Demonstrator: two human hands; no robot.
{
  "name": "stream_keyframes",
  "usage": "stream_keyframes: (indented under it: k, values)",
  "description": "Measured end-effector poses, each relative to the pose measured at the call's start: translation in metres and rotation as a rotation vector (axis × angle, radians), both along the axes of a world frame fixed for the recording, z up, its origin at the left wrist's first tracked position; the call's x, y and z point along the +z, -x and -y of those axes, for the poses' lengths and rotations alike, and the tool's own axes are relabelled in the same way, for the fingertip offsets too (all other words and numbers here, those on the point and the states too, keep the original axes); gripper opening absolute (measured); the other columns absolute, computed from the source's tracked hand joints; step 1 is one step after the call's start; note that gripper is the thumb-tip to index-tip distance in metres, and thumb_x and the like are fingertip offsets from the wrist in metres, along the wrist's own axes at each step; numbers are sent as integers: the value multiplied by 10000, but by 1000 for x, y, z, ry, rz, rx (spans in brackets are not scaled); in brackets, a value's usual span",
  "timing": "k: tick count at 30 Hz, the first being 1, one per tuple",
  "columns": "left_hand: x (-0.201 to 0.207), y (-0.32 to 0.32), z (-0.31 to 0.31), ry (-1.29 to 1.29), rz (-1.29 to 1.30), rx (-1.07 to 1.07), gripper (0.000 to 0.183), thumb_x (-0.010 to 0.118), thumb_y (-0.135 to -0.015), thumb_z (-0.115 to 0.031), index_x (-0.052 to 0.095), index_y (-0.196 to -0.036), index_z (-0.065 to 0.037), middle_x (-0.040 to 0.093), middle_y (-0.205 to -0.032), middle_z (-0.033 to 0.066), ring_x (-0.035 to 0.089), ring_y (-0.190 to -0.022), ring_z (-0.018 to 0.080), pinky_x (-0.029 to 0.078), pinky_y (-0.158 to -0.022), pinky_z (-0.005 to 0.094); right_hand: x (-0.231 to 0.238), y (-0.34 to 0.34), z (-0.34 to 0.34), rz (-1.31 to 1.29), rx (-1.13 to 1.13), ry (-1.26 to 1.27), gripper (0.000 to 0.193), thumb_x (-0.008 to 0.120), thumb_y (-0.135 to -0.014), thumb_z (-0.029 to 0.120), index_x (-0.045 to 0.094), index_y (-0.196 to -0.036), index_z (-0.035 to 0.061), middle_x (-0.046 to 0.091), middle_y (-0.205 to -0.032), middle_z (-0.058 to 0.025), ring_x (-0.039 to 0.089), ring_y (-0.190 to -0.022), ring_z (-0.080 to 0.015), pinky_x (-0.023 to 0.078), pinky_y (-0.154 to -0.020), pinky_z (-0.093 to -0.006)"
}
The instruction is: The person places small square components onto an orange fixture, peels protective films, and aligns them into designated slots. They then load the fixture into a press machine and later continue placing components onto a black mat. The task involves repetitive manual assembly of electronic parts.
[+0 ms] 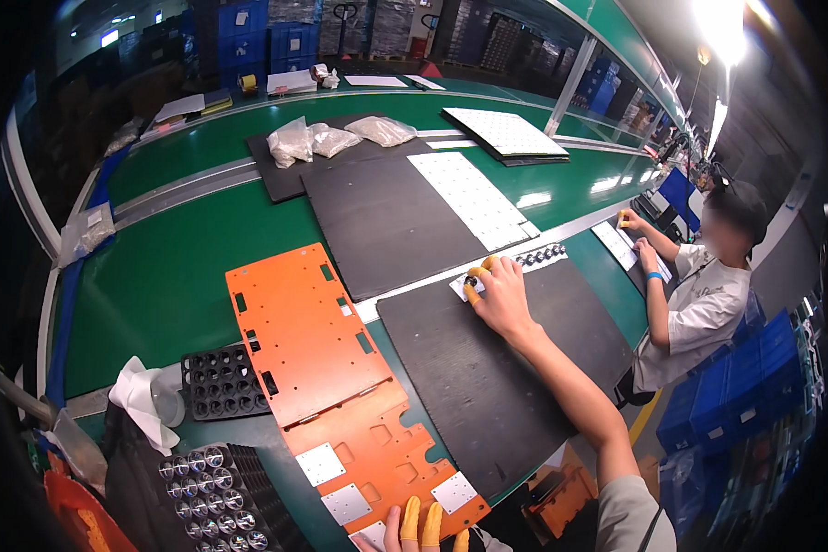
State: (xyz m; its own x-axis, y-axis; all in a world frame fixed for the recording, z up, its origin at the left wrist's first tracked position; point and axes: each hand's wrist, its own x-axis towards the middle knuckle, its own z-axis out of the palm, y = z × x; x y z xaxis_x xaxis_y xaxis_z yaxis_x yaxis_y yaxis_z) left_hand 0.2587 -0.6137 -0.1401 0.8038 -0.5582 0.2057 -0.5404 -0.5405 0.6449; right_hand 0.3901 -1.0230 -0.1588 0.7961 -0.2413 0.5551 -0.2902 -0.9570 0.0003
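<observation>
Ahead, the right hand (504, 299) seems to pinch, with yellow-tipped fingers (477, 271), a round black part (470, 281) on a white plate (457, 288), hiding whether this joins the row of black parts (543, 256) slanting rightward and away. Below, the left hand (412, 534), cropped by the frame, overlaps an orange panel (377, 416); its grip cannot be told.

Lol, on my feed the bench (184, 304) looks glossy, black mat (488, 396) matt and scuffed, orange panel (304, 322) smooth like plastic, those cups (223, 479) mirror-shiny, bags (291, 144) crinkly clear plastic.
</observation>
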Motion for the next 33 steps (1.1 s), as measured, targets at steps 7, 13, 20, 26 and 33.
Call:
stream_keyframes:
  k: [7,13,20,26,33]
  values:
    - [-1,0,0,-5,3,2,594,772,-791,-328,623,-1339,-157,507,-1486,99,426,-1408,309,74,-1160,702,-2,-1,3,25,-62,15,226,777,-778,151,721,-961,31,601,-984,-106,551,-995,-284,384,-952,-419]
    - [-2,1,2,-7,8,3,600,772,-789,-329,621,-1344,-158,505,-1488,95,426,-1409,306,74,-1157,705,-3,-3,8,34,-71,4,226,780,-779,168,725,-961,46,601,-998,-107,544,-1022,-286,365,-979,-436]
    - [-4,2,1,14,33,13,597,773,-794,-329,619,-1346,-163,518,-1474,91,443,-1394,301,76,-1165,693,-10,-2,23,-65,60,-119,317,735,-828,156,680,-1124,53,633,-1189,-90,536,-1212,-277,153,-1212,-583]
    - [-3,1,-1,24,69,45,561,764,-813,-335,629,-1320,-136,560,-1420,113,489,-1354,312,103,-1173,681,-2,9,-25,70,123,-156,421,736,-856,145,599,-1245,61,614,-1271,-113,519,-1289,-312,152,-1202,-626]
    - [3,3,7,63,151,39,527,739,-837,-309,626,-1314,-115,566,-1433,116,507,-1346,334,121,-1171,675,51,94,-137,-381,208,-530,407,635,-925,391,710,-780,18,677,-775,-214,669,-736,-409,542,-692,-485]
